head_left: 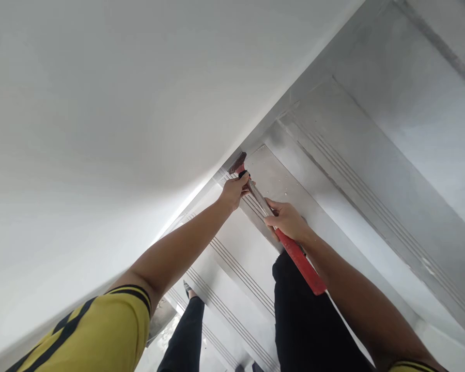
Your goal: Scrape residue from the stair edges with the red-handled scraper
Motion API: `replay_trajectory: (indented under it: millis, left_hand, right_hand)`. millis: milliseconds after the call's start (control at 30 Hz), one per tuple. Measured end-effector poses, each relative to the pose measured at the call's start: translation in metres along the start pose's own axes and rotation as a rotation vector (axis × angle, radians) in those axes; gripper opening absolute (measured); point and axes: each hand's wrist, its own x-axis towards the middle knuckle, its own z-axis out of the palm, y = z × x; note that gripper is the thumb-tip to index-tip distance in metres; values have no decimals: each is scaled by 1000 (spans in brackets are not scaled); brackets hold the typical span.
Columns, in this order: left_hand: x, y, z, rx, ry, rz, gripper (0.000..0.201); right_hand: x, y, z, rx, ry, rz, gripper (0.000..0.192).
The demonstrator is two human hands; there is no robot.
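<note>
A long-handled scraper with a metal shaft, a red grip and a dark reddish head slants across the middle of the view. My left hand is closed around the shaft just below the head. Farther down, my right hand grips the shaft just above the red grip, which runs back under my right forearm. The head is at the stair's inner corner, beside the foot of the wall; whether its edge touches the surface I cannot tell.
A smooth white wall fills the left side. Grey stairs with grooved treads rise to the upper right and continue below. Small pale crumbs lie on a tread near my right hand. My black-trousered legs stand on different steps.
</note>
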Motion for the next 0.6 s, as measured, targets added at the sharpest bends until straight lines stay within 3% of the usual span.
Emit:
replay_trajectory:
  millis: [100, 233, 600]
  left_hand:
    - [-1, -1, 1, 5, 48, -9, 26]
    - [-1, -2, 1, 7, 5, 35, 27]
    - [24, -12, -3, 62, 66, -31, 27]
  right_hand:
    - [-1, -1, 0, -4, 28, 18, 44]
    - [-5, -1, -2, -3, 14, 44, 49]
    - [19, 13, -6, 79, -8, 9, 39]
